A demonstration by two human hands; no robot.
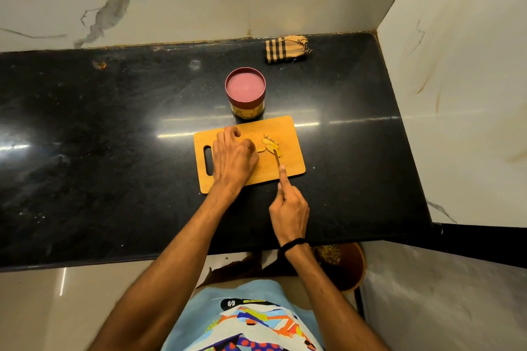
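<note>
A wooden cutting board (291, 134) with a handle slot lies on the black counter. Several yellow slices (270, 144) lie near the board's middle. My left hand (233, 157) rests on the board with curled fingers, holding an uncut yellow piece that is mostly hidden under the fingers. My right hand (289, 209) grips a knife (276, 159), its index finger stretched along the spine, and the blade's tip sits among the slices.
A jar with a maroon lid (245, 88) stands just behind the board. A folded checked cloth (286, 49) lies at the back by the marble wall. The black counter (99, 137) ends at a wall on the right. A brown bin (346, 262) sits below the counter's front edge.
</note>
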